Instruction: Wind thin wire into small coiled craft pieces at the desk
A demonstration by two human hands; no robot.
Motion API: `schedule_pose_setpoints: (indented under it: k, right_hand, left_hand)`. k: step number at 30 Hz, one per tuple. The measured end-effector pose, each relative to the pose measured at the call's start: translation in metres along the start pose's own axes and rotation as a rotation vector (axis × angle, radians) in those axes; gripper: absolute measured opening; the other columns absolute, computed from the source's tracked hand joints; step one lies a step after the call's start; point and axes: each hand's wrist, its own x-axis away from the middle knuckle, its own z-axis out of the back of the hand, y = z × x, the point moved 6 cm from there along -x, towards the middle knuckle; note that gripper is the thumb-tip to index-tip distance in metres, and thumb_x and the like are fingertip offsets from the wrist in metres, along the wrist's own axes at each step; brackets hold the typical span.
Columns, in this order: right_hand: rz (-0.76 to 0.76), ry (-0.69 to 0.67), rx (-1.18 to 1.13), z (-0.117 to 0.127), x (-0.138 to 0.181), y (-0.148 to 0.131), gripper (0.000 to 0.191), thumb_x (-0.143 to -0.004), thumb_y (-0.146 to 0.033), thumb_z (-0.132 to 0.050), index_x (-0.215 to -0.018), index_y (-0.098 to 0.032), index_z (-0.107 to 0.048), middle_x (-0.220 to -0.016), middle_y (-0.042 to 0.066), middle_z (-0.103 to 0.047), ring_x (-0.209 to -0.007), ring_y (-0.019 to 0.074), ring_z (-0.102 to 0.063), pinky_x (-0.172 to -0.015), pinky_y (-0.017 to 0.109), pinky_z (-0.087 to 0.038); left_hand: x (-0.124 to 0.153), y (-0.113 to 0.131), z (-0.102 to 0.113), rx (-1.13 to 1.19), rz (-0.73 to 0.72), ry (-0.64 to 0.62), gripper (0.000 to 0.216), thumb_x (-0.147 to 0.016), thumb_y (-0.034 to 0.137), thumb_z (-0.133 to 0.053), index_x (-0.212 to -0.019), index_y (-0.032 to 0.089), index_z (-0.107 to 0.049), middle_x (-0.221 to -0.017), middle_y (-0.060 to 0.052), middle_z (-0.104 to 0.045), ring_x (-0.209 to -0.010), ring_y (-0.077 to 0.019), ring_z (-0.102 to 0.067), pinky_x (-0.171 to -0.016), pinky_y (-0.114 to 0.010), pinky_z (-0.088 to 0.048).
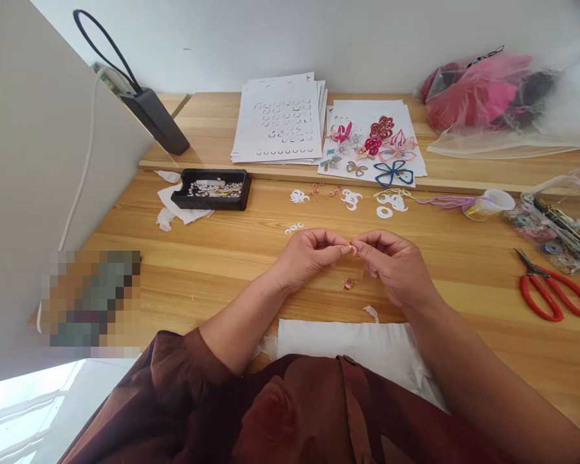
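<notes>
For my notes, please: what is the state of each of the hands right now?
Left hand: closed, pinching a small copper-coloured wire curl.
Right hand: closed, pinching the same curl.

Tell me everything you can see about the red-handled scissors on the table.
The scissors have two large, glossy red loop handles, probably plastic, spread apart, and short dark metal blades that look closed. They lie flat on the wooden table, handles toward the table's right edge, blades pointing up and left toward a clear plastic box. Nothing rests on them.
</notes>
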Motion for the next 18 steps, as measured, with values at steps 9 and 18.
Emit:
schedule_pose_setpoints:
  k: [9, 18]
  right_hand:
    - [-0.042, -0.11, 0.023, -0.015, 0.013, 0.002, 0.022, -0.075, -0.036, -0.081, -0.073, -0.018, -0.07, -0.064, -0.003, -0.061, -0.046, 0.0076, -0.049, -0.043, 0.027, -0.057]
    - [0.285, 0.021, 0.292, -0.005, 0.019, -0.021, 0.008, -0.083, -0.023, -0.071, -0.077, -0.021, -0.068, -0.067, -0.002, -0.064, -0.054, 0.0101, -0.056, -0.049, 0.023, -0.048]
  left_hand:
    - [-0.003, -0.001, 0.011, 0.041, -0.083, 0.204, 0.033, -0.067, 0.039, -0.084, -0.075, 0.013, -0.066, -0.066, 0.002, -0.061, -0.055, -0.005, -0.044, -0.056, -0.022, -0.034]
    - [-0.002, 0.001, 0.01, -0.169, -0.064, 0.145, 0.022, -0.071, 0.032, -0.078, -0.076, 0.014, -0.067, -0.074, -0.002, -0.067, -0.062, -0.0088, -0.053, -0.059, -0.022, -0.04]
